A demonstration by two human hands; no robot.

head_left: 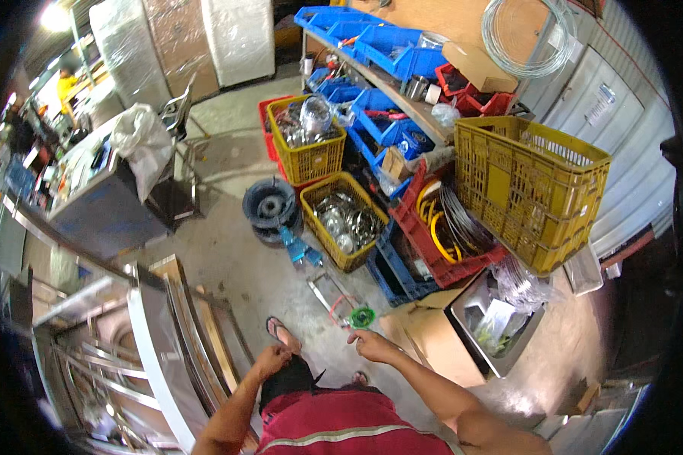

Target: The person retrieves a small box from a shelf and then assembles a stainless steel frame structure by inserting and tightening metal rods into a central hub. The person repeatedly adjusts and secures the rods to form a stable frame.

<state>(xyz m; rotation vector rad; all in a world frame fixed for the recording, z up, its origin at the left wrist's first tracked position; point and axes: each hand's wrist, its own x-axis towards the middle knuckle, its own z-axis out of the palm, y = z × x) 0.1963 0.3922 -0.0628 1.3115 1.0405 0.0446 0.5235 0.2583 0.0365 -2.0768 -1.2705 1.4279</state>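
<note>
My right hand (373, 346) is held out low in front of me, its fingers curled in and the index finger foremost. Just beyond its fingertips is a round green piece (362, 317), beside a narrow U-shaped metal frame (328, 294) with a red part. Whether the hand touches these, I cannot tell. Close to my left thigh, my left hand (275, 359) has its fingers drawn together; anything inside them is too small to make out.
Ahead stand yellow crates (343, 220) of metal parts, a dark round tub (269, 203) and a red crate (440, 235) with coiled hose. Blue bins (391, 49) line a shelf. An open carton (432, 334) lies right; metal frames (106, 364) and long boards (197, 326) lean left.
</note>
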